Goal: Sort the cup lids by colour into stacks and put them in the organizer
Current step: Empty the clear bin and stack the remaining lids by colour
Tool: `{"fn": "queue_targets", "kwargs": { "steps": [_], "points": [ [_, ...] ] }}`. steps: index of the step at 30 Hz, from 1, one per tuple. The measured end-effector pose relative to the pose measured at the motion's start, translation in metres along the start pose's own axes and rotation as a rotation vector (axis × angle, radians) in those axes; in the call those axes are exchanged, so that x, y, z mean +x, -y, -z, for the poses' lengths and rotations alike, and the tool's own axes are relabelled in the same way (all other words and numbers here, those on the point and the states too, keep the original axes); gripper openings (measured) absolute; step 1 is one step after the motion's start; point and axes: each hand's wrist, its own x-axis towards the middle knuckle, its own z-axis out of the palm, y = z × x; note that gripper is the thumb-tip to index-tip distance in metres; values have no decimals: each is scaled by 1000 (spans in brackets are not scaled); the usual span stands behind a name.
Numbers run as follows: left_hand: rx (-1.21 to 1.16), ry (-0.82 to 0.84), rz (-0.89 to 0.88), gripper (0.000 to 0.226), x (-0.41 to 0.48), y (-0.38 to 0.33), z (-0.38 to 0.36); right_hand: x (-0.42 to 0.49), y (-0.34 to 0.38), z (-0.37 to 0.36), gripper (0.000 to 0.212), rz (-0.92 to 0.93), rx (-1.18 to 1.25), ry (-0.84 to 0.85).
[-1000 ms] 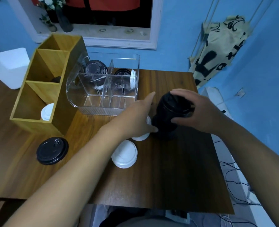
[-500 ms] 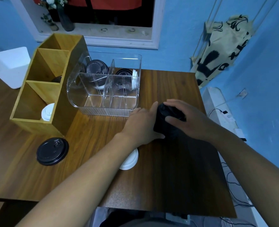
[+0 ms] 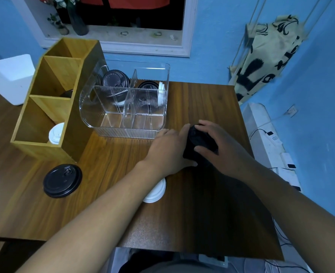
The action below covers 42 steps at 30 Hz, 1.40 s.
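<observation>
A stack of black lids (image 3: 197, 143) stands on the wooden table (image 3: 212, 203), just right of the clear organizer (image 3: 127, 115). My right hand (image 3: 219, 142) grips the stack from the top and right. My left hand (image 3: 169, 149) presses flat against the stack's left side, fingers straight. A white lid (image 3: 155, 191) lies on the table, half hidden under my left forearm. One loose black lid (image 3: 62, 180) lies at the left. Black lids (image 3: 115, 80) and a white lid (image 3: 161, 92) stand on edge in the organizer's back compartments.
A wooden divider box (image 3: 48, 107) sits left of the organizer, with a white lid (image 3: 56, 133) in its front slot. A white appliance (image 3: 11, 77) stands at far left. Beyond the table's right edge are cables and a power strip (image 3: 288, 168).
The black stack, held tall a second ago, now sits lower and closer to the organizer. Both hands moved forward with it, and my left hand now covers the white lid it lay beside.
</observation>
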Motion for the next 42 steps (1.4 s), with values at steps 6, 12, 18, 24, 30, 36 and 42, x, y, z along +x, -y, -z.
{"fn": "queue_targets", "kwargs": {
  "steps": [6,12,18,24,30,36,42],
  "points": [
    [-16,16,-8,120,1,2,3,5,-3,4,61,2,53,14],
    [-118,66,-3,125,-8,7,17,11,-1,13,71,-8,51,-8],
    [-261,-50,33,107,-51,34,41,3,9,18,66,-3,-69,-80],
    [-200,-222,155,61,-129,87,64,-33,55,-37,41,255,-212,-200],
    [-53,-299,354,53,-219,151,66,-50,73,-109,52,180,-225,17],
    [-71,-207,408,61,-249,189,27,-46,86,-130,59,57,-163,20],
    [-194,-190,176,41,-218,173,14,-48,93,-147,48,25,-148,-59]
  ]
}}
